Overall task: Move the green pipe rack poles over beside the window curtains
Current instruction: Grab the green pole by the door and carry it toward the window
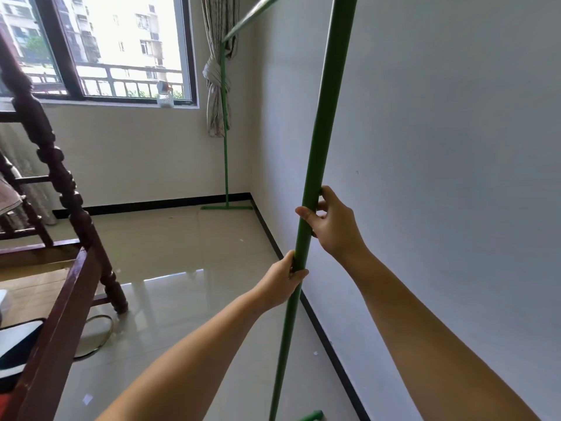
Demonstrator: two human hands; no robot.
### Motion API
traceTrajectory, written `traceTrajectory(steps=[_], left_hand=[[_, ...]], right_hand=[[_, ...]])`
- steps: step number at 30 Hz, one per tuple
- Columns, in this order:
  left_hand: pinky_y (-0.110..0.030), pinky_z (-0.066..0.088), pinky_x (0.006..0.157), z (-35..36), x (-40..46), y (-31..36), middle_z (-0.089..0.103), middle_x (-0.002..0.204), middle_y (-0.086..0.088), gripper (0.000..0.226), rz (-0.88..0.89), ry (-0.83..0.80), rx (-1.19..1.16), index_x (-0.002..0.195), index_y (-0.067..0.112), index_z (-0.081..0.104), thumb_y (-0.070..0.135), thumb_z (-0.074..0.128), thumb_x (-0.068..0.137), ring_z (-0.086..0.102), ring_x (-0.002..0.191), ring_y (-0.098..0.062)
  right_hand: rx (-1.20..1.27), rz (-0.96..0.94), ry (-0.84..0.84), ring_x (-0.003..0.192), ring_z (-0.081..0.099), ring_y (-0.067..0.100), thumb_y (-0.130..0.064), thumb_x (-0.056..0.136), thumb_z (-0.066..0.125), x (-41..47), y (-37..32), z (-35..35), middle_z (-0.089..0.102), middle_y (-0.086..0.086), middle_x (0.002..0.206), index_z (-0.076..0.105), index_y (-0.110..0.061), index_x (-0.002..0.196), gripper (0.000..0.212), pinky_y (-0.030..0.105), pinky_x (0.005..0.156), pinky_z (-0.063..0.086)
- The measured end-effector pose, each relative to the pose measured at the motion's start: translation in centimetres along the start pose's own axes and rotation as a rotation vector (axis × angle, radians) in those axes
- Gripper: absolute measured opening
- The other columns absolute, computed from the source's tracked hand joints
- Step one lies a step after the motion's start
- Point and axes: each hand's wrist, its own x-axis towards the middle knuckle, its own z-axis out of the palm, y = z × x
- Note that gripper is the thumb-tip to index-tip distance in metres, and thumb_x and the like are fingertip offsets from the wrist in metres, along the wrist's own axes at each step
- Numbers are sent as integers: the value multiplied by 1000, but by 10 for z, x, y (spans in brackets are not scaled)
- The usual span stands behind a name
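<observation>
A green pipe rack stands along the right wall. Its near upright pole (321,132) rises in front of me, and both hands grip it. My right hand (329,221) wraps the pole higher up. My left hand (283,279) holds it just below. The green top bar (243,22) runs back to the far upright (225,132), which stands in the corner right in front of the knotted window curtain (216,86). The far foot (226,207) rests flat on the tiles. Only a bit of the near foot (311,416) shows at the bottom edge.
A dark wooden bed frame with a turned post (57,177) fills the left side. The window (100,47) is at the back, with a small bottle (165,94) on its sill. Glossy floor tiles (182,253) lie between bed and wall. A cable loop (97,335) lies by the bed leg.
</observation>
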Motion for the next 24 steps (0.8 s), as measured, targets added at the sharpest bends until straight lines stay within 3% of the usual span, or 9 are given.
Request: traceTrajectory(steps=[5,8,12,14,16,18,20,24], left_hand=[[-38,54,84,0,-4,4,60,101,-13,20,-17,-17,22,108,11,45,21,49,91,61,91,-25],[-35,53,87,-5,-15,6,60,109,-12,29,-35,-65,29,119,12,41,20,48,91,61,97,-22],[-24,46,92,-29,-57,-4,62,116,-11,41,24,-47,77,129,14,37,18,51,90,58,103,-13],[-12,45,85,-43,-93,-20,63,110,-7,39,44,11,98,126,16,41,17,52,89,58,96,-6],[-5,45,77,-51,-138,-42,63,104,-4,34,11,50,56,121,24,45,16,53,89,60,89,1],[-6,46,77,-54,-186,-64,65,100,0,32,-51,94,15,112,38,45,18,53,88,60,93,4],[-11,49,80,-52,-234,-79,69,94,7,30,-144,166,-47,106,49,48,27,55,86,61,96,-1],[-20,53,82,-36,-315,-97,65,100,15,31,-341,339,-171,104,56,48,47,51,74,64,95,-7]], right_hand=[[-48,-25,39,87,69,31,-30,83,59,-5,1,5,67,14,107,45,-9,113,40,22,68,52],[-44,-18,59,94,67,30,-30,84,58,-17,-2,5,65,13,112,43,-9,118,43,14,67,47],[85,30,4,120,50,21,-28,83,59,-63,12,5,49,10,135,29,-17,134,60,25,90,44],[152,69,-63,121,46,13,-30,83,57,-102,27,11,44,3,138,25,-24,136,62,18,90,43],[202,115,-192,114,46,-2,-38,83,54,-147,42,20,42,-10,131,27,-33,133,57,3,80,43],[263,181,-331,109,45,-17,-52,80,54,-192,55,31,42,-22,125,28,-47,124,51,-2,76,41],[313,270,-430,110,43,-20,-62,72,51,-233,64,41,42,-27,124,29,-55,119,52,-1,76,41],[340,414,-516,111,46,-13,-51,75,51,-297,74,63,43,-24,128,27,-55,121,52,4,77,44]])
